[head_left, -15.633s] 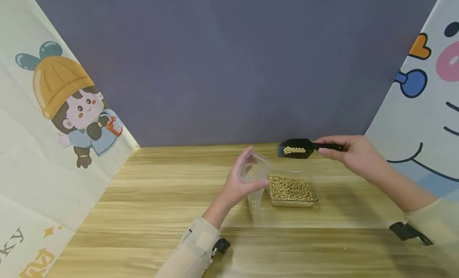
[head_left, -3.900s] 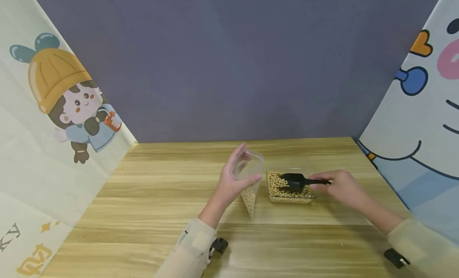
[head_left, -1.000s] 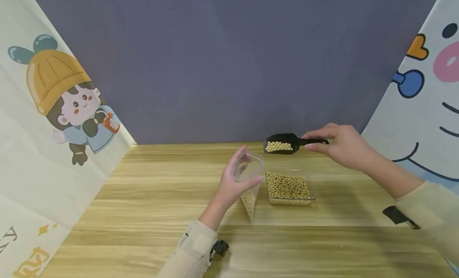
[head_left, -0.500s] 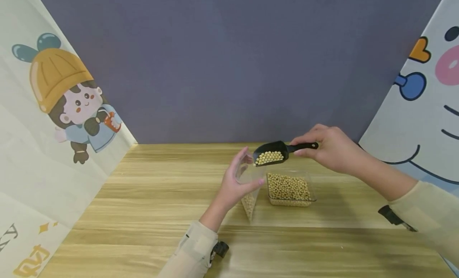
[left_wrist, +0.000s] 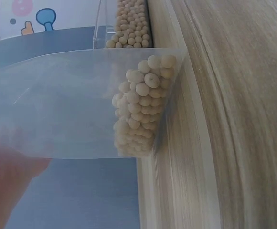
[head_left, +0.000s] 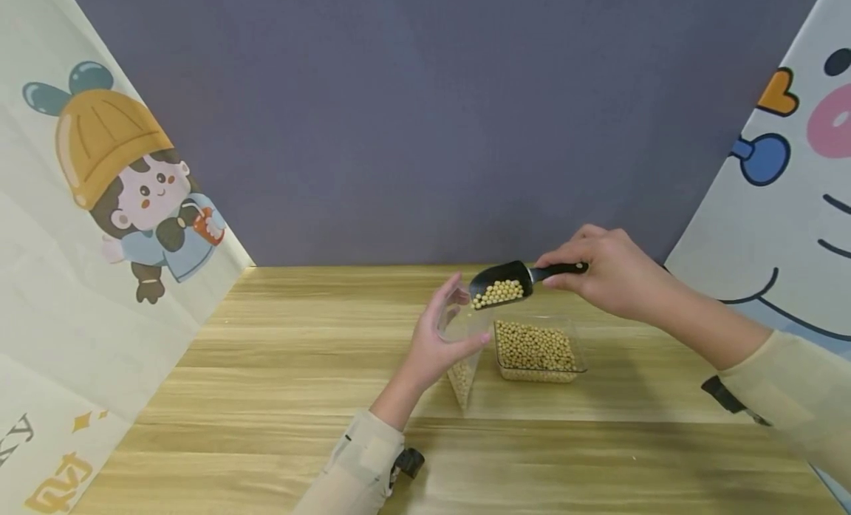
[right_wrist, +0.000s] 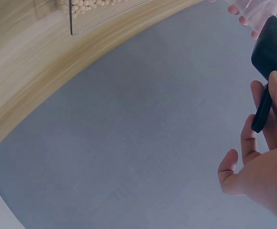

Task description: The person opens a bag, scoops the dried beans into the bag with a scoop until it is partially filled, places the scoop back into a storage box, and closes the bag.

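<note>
Compared with a second ago, my right hand [head_left: 612,267] has carried the scoop [head_left: 500,286] down and left from above the tray [head_left: 577,352] to the mouth of the bag [head_left: 463,330]. Against half a second ago the scoop is tipped a little more, front lip down. The beans [head_left: 497,293] sit at the lip; none visibly falling yet. Judgement: the pour is starting, load not yet transferred.

Right hand: fingers and thumb pinch the black handle near its end, clenched on it; the wrist view shows the handle between thumb and fingertips [right_wrist: 272,81].

Left hand [head_left: 435,345]: fingers curled round the upper part of the clear bag, holding its mouth open just under the scoop. The bag's bottom corner rests on the table [head_left: 266,367], just left of the tray, and already holds a small wedge of beans, seen clearly in the left wrist view [left_wrist: 141,109].

The tray remains well filled with beans.
</note>
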Available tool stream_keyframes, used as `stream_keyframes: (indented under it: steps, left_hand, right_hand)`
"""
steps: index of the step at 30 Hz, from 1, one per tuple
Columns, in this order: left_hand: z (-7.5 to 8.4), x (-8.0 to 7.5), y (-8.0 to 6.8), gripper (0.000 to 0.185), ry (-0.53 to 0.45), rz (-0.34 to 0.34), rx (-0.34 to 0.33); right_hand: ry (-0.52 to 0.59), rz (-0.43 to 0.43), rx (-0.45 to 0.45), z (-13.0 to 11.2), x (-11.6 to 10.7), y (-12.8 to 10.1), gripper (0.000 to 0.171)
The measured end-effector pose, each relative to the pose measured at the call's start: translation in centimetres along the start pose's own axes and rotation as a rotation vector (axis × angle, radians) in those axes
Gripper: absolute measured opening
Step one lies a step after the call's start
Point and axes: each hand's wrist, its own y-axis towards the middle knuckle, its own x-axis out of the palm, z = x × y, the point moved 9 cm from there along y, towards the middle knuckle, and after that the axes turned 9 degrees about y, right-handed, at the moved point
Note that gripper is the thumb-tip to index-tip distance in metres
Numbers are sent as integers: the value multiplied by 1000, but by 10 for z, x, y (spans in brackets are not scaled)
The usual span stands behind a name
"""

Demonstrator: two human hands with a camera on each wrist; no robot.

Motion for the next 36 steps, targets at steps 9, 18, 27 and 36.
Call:
stream_keyframes:
  steps: [9, 18, 27, 36]
  left_hand:
    - [-1, 0, -1, 101, -18, -1, -14]
    - [0, 0, 1, 100, -24, -4, 15]
    - [0, 0, 0, 100, -21, 1, 13]
    - [0, 0, 0, 100, -18, 4, 14]
  right_hand:
    - [-10, -12, 13, 1, 1, 1, 27]
    - [-8, -4, 9, 2, -1, 0, 26]
    - [-30, 6, -11, 1, -2, -1, 26]
    - [-43, 22, -34, -3, -4, -1, 25]
